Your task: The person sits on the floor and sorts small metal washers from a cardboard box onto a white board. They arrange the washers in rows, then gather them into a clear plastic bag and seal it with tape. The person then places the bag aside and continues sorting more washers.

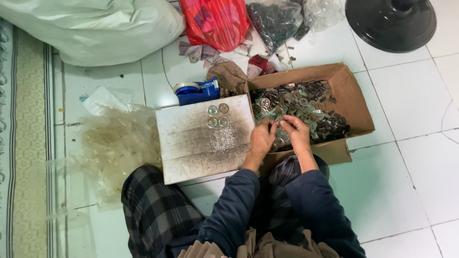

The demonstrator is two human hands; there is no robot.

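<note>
A heap of clear plastic bags (114, 143) lies at the left. On the white board (191, 148) sit four round metal discs (217, 115) — set out, it seems. Left hand (262, 138) and right hand (295, 134) pinch one small piece between fingertips over the cardboard box (356, 102) — still heaped with metal parts (306, 107), so most remains.
</note>
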